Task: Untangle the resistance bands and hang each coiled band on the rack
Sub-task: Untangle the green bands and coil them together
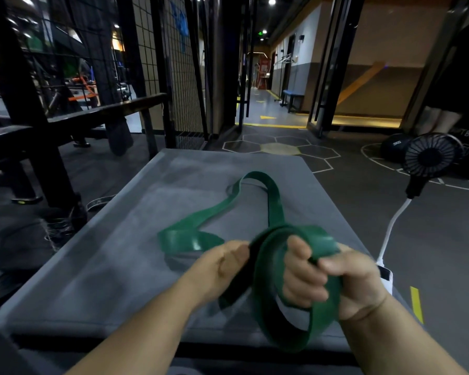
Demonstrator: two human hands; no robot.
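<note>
Our right hand [333,280] is curled tight through the coiled part of the green resistance band [276,209], with its fingers inside the loops. Our left hand [222,263] pinches the coil's edge just beside it. We see the loose length trailing forward across the grey bench [106,266]. Farther right is a small black fan [431,155], above the dark floor [363,212]; a lit corridor lies ahead.

Single head view, close above hands [282,274], facing forward-down over grey mat [98,266].
</note>
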